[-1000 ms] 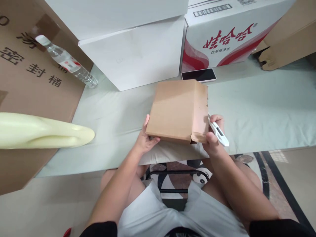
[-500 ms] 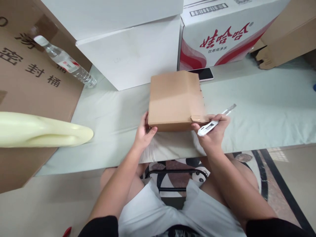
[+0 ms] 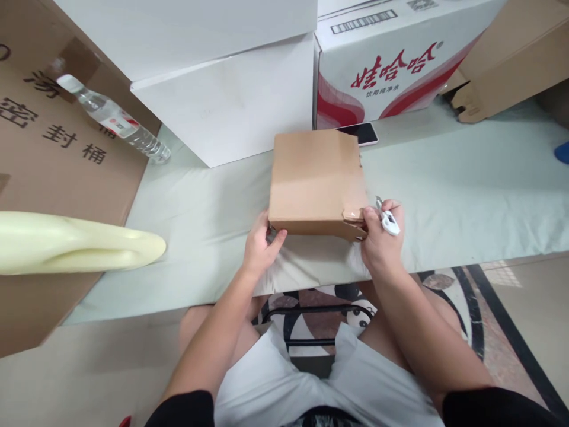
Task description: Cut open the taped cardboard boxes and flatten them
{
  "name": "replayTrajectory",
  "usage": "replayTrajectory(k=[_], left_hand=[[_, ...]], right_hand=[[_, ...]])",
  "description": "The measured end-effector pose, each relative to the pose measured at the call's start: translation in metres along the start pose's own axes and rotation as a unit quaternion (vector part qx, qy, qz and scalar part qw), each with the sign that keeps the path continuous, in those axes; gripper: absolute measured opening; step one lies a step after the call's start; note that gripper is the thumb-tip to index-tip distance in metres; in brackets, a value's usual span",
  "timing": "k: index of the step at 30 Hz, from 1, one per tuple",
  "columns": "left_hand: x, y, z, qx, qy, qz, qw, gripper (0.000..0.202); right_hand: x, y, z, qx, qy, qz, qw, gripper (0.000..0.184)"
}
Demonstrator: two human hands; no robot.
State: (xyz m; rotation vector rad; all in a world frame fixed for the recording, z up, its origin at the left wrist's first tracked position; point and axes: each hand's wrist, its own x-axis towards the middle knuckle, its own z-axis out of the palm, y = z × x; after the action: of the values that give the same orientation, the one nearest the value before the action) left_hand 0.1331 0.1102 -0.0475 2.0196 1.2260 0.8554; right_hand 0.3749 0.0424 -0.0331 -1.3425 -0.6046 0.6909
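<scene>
A small brown cardboard box (image 3: 315,175) lies flat on the pale green cloth (image 3: 448,196) in front of me. My left hand (image 3: 262,246) grips its near left corner, thumb on the front face. My right hand (image 3: 380,234) is closed round a white utility knife (image 3: 387,218), its blade end pointing away from me. The fingers of that hand press on the box's near right corner, where a torn flap sticks out.
Behind the box lie a phone (image 3: 362,131), a white box (image 3: 222,95) and a red-and-white printed carton (image 3: 395,65). A water bottle (image 3: 111,121) leans on a large brown carton (image 3: 57,172) at left. A cream plastic object (image 3: 75,243) juts in from the left.
The box dropped from a tilted hold to lie flat on the cloth. My right hand swung the knife sideways, then turned it upright against the box's right corner.
</scene>
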Motion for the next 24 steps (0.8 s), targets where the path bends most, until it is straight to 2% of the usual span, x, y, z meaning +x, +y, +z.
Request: replayTrajectory(k=[4, 8, 15, 19, 22, 24], left_hand=[[-0.001, 0.008, -0.002, 0.077, 0.028, -0.017, 0.997, 0.054], [-0.004, 0.015, -0.004, 0.168, 0.073, -0.033, 0.983, 0.055], [-0.003, 0.025, -0.005, 0.267, 0.077, -0.074, 0.958, 0.058], [-0.002, 0.012, -0.004, 0.223, 0.068, -0.011, 0.973, 0.056], [-0.001, -0.001, -0.004, 0.140, 0.031, 0.066, 0.987, 0.052], [-0.001, -0.008, -0.002, 0.075, 0.019, 0.090, 0.993, 0.051]], right_hand=[[-0.003, -0.003, 0.001, -0.020, 0.012, -0.013, 1.000, 0.036], [-0.002, -0.004, 0.001, 0.003, 0.010, -0.012, 1.000, 0.035], [-0.002, -0.005, 0.001, 0.043, 0.014, -0.026, 0.999, 0.037], [-0.002, -0.003, 0.002, 0.057, 0.016, -0.024, 0.998, 0.035], [0.000, -0.001, 0.002, 0.074, 0.024, -0.009, 0.997, 0.035], [0.004, -0.001, 0.001, 0.086, 0.036, 0.004, 0.996, 0.035]])
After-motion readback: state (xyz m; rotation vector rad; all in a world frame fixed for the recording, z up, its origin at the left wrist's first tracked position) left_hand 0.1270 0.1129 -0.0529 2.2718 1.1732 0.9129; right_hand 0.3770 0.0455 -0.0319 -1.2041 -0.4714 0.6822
